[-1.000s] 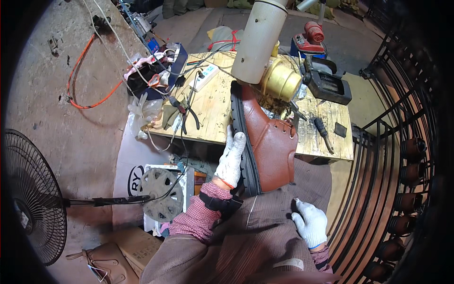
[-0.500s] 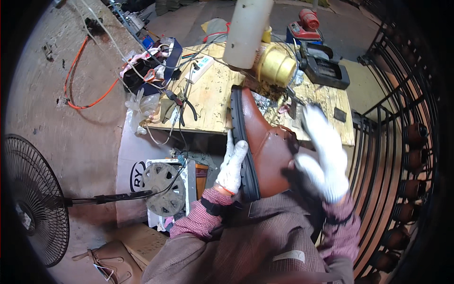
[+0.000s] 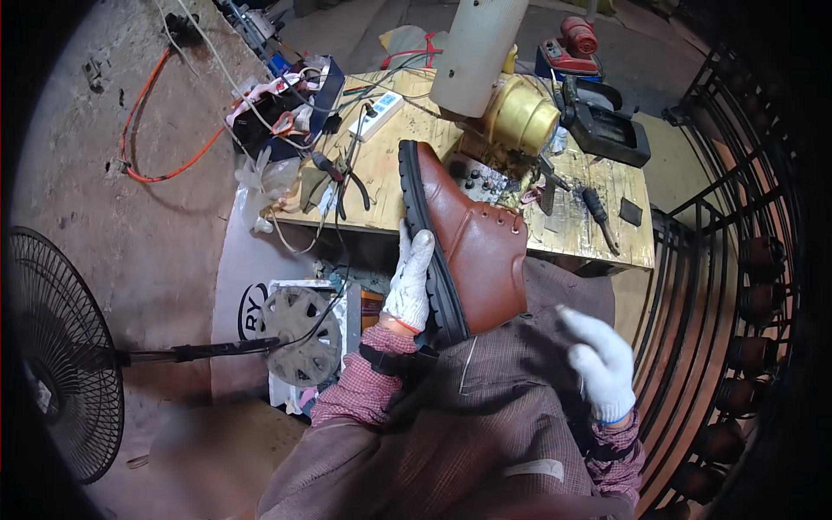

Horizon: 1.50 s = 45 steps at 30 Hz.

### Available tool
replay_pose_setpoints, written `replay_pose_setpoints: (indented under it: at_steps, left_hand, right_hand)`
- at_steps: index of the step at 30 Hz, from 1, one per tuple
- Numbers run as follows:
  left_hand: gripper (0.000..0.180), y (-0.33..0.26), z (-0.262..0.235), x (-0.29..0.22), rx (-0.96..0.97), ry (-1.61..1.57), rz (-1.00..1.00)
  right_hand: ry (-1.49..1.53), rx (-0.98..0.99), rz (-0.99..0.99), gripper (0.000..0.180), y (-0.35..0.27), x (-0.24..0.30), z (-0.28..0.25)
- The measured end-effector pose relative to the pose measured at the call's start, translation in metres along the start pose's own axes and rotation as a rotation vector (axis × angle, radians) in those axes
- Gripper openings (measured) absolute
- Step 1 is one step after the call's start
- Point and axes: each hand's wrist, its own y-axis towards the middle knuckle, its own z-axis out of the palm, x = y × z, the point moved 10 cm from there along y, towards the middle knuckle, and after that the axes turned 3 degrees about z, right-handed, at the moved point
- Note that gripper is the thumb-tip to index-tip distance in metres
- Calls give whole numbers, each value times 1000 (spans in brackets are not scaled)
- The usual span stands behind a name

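Note:
A brown leather ankle boot (image 3: 477, 269) with a black lugged sole rests on its heel end over my lap, toe pointing away and sole facing left. My left hand (image 3: 411, 279), in a white knit glove, is closed on the boot's sole edge, thumb against the tread; some of its fingers are hidden behind. To the right of the boot, clear of it, my right hand (image 3: 600, 362) is open in a white glove, with fingers stretched out and thumb apart. Nothing shows in it. Beyond the boot stands a machine with a yellow cylindrical head (image 3: 523, 117).
On the wooden workbench (image 3: 381, 191) lie pliers (image 3: 351, 186), a white power strip (image 3: 378, 116), a dark-handled tool (image 3: 600, 217) and a black tray (image 3: 607, 121). At left stands a black fan (image 3: 61, 355). Black metal racks (image 3: 693, 329) holding shoes line the right.
My right hand has drawn back from beside the boot's upper, down toward my lap. The boot has shifted slightly left in my left hand. The dark-handled tool on the bench now shows.

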Motion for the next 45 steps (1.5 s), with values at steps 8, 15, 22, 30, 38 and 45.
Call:
replay_pose_setpoints:
  at_steps: [8, 15, 22, 30, 38, 45]
  left_hand:
    - [98, 63, 15, -23, 91, 65, 69]
    - [109, 57, 48, -93, -62, 308, 123]
    - [108, 92, 5, -69, -72, 260, 204]
    - [50, -34, 57, 32, 423, -307, -126]
    - [91, -94, 136, 61, 826, -135, -309]
    - [89, -126, 207, 83, 1084, 86, -329]
  right_hand:
    - [-21, -221, 231, 44, -38, -62, -27]
    - [-181, -259, 322, 41, -47, -92, -45]
    - [-328, -203, 97, 48, -14, -55, -33]
    - [-285, 360, -159, 92, -8, -15, 61]
    - [-773, -155, -397, 43, -85, 153, -21]
    - [-2035, -856, 95, 30, -308, 343, -40]
